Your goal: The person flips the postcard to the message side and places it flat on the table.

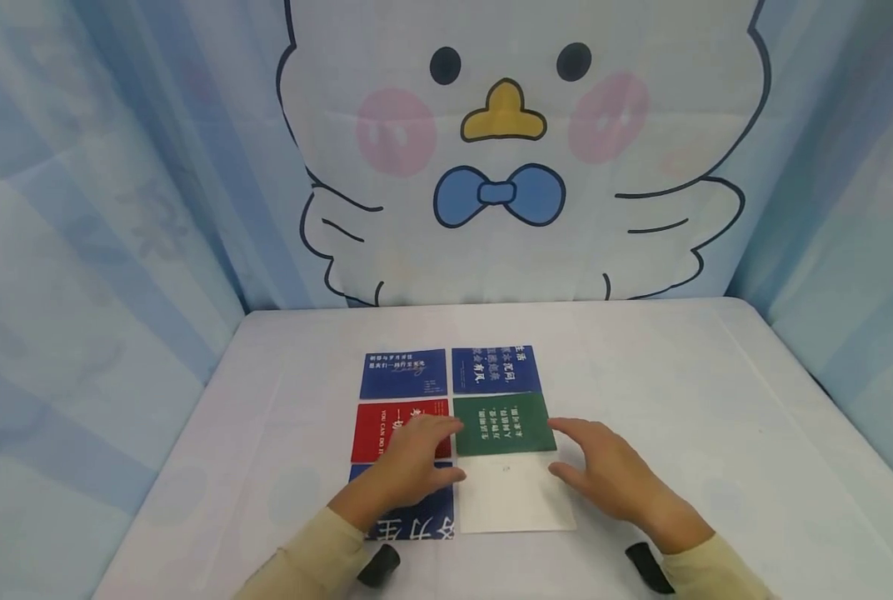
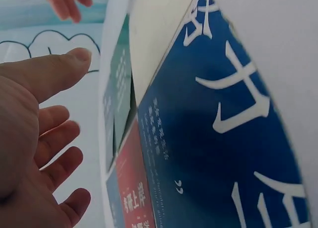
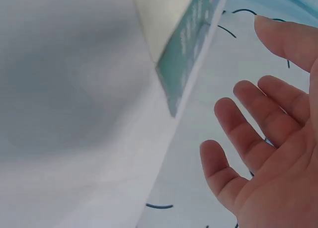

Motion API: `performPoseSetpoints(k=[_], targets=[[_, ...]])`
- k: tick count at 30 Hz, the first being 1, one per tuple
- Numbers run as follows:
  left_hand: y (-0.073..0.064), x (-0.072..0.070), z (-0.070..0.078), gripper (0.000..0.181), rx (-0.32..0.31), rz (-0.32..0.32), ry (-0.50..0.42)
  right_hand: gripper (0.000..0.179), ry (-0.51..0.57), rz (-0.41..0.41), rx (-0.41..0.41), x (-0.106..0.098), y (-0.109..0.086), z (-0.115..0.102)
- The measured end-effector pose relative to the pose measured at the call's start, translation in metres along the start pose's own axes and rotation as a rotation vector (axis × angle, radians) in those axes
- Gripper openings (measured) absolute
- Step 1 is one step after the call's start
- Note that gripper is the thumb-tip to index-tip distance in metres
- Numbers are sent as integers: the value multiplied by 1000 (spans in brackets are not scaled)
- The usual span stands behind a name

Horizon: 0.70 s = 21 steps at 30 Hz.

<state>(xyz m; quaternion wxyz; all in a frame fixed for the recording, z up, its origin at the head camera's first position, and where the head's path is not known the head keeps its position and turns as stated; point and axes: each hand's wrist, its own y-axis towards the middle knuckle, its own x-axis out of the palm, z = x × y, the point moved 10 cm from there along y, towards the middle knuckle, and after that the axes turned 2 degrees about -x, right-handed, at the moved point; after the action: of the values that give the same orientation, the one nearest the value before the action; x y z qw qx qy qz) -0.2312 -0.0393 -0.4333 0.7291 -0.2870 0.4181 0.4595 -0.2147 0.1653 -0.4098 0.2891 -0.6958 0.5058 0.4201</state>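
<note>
Several cards lie flat on the table in two columns. At the back are a blue card [image 1: 403, 375] and another blue card [image 1: 496, 370]. The middle row has a red card [image 1: 367, 433] and a green card [image 1: 504, 423]. In front lie a blue card with large white characters [image 1: 424, 512] and a plain cream card [image 1: 517, 496]. My left hand [image 1: 409, 467] hovers over the left column with fingers loosely spread, partly hiding the red and front blue cards. My right hand [image 1: 615, 475] is beside the right column, fingertips near the green and cream cards. Neither hand holds anything.
A white table [image 1: 716, 400] carries the cards. Behind it hangs a curtain [image 1: 506, 250] printed with a cartoon face and bow tie, and striped cloth [image 1: 79, 292] hangs at the left. Black straps [image 1: 378, 566] show near both wrists.
</note>
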Motion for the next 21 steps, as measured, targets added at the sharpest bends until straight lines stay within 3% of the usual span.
performPoseSetpoints(k=[5,14,21], targets=[[12,1,-8,76,-44,1,16,59,-13,19,-23,-4,17,2],[32,9,-11,79,-45,-64,52,64,-37,-110,13,18,45,18],[42,13,-17,80,-96,-72,72,69,-44,-190,32,32,55,27]])
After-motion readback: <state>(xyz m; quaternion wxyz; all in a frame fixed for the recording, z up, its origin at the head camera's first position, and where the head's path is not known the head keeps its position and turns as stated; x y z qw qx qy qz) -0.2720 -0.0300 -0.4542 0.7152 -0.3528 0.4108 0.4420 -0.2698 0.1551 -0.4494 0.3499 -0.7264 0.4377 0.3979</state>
